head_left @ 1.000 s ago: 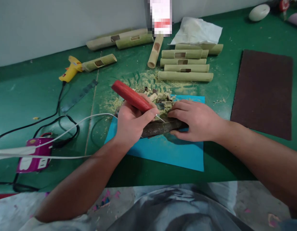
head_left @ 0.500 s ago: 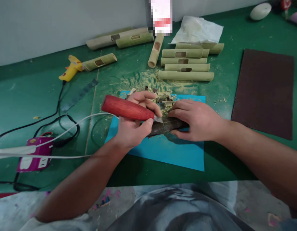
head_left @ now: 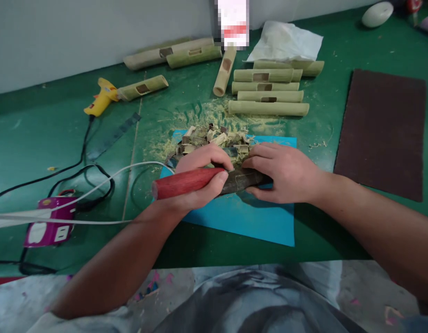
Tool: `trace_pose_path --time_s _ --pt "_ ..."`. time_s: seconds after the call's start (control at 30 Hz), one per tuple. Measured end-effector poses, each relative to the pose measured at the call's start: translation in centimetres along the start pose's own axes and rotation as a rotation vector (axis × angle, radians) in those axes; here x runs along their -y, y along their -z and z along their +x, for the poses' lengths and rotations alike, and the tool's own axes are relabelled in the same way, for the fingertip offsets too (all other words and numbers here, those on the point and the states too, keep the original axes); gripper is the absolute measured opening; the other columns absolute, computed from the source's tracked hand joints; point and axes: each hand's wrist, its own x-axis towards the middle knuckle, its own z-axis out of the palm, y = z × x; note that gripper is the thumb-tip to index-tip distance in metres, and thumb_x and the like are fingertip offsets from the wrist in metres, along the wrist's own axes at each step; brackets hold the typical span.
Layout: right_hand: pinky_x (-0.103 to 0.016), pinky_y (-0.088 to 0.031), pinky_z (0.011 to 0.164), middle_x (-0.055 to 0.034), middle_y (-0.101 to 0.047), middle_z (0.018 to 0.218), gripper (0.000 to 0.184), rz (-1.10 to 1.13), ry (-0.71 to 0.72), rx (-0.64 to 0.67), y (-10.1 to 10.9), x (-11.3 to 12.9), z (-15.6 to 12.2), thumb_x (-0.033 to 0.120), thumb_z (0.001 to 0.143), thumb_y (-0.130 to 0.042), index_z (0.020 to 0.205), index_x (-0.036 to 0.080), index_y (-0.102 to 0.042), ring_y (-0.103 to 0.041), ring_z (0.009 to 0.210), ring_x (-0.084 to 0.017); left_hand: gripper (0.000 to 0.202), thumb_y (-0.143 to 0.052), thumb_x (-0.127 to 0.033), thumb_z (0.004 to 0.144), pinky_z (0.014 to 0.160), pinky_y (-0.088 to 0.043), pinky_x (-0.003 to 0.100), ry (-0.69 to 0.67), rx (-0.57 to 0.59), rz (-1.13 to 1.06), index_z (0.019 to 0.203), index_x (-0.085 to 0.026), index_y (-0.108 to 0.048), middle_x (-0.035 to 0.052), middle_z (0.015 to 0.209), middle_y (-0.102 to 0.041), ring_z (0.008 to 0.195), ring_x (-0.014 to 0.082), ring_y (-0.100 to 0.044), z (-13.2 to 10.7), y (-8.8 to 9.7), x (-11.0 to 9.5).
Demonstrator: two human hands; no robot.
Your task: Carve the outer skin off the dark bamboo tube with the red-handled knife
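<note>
My left hand (head_left: 201, 159) is closed around a carving knife (head_left: 186, 183) with a thick red wooden handle. Its handle end points left, and its blade is hidden at the fingers. The tip side meets a dark, blackish bamboo piece (head_left: 238, 181), which carries a thin pale line. From the right, my right hand (head_left: 286, 173) grips that piece, thumb below and fingers above. Under both hands lies a blue sheet (head_left: 262, 229). A heap of bamboo chips and shavings (head_left: 219, 138) sits just beyond my left hand.
Several cut bamboo tubes (head_left: 268, 108) lie at the back, one partly under white tissue (head_left: 285, 41). At the left are a yellow glue gun (head_left: 104, 98), a purple power strip (head_left: 49, 222) and loose cables. A brown board (head_left: 380, 134) lies at the right.
The knife's handle end has swung down toward me, and my left fingers have curled in, uncovering more of the chip heap. The right hand and the dark bamboo stay put.
</note>
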Motion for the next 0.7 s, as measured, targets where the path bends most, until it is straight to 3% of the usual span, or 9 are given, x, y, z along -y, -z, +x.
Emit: trace_pose_path --time_s 0.17,0.47,0.7 --pt "-0.035 -0.039 0.072 -0.0115 -0.068 0.098 0.032 0.011 0.02 -0.012 -0.01 0.07 0.01 0.042 0.088 -0.064 0.101 0.013 -0.073 -0.058 0.086 -0.024 0.012 -0.061 -0.025 0.092 0.07 -0.053 0.033 -0.036 -0.08 -0.092 0.085 -0.022 -0.07 0.0001 0.078 -0.071 0.075 0.0166 -0.067 0.02 -0.09 0.4" --pt "-0.035 -0.039 0.072 -0.0117 -0.068 0.098 0.032 0.014 0.022 -0.004 0.14 0.01 0.08 0.042 0.089 -0.064 0.101 0.014 -0.073 -0.058 0.085 -0.024 0.013 -0.067 -0.032 0.091 0.072 -0.057 0.034 0.001 -0.056 -0.143 0.082 -0.023 -0.07 0.0021 0.083 -0.075 0.077 0.0177 -0.07 0.02 -0.24 0.46" --pt "-0.035 -0.04 0.072 -0.0116 -0.069 0.096 0.033 0.011 0.021 -0.002 0.04 -0.03 0.07 0.044 0.09 -0.062 0.1 0.014 -0.073 -0.059 0.086 -0.024 0.008 -0.074 -0.027 0.086 0.073 -0.059 0.034 0.056 -0.056 -0.087 0.079 -0.025 -0.072 0.0005 0.083 -0.076 0.078 0.0185 -0.071 0.09 -0.24 0.12"
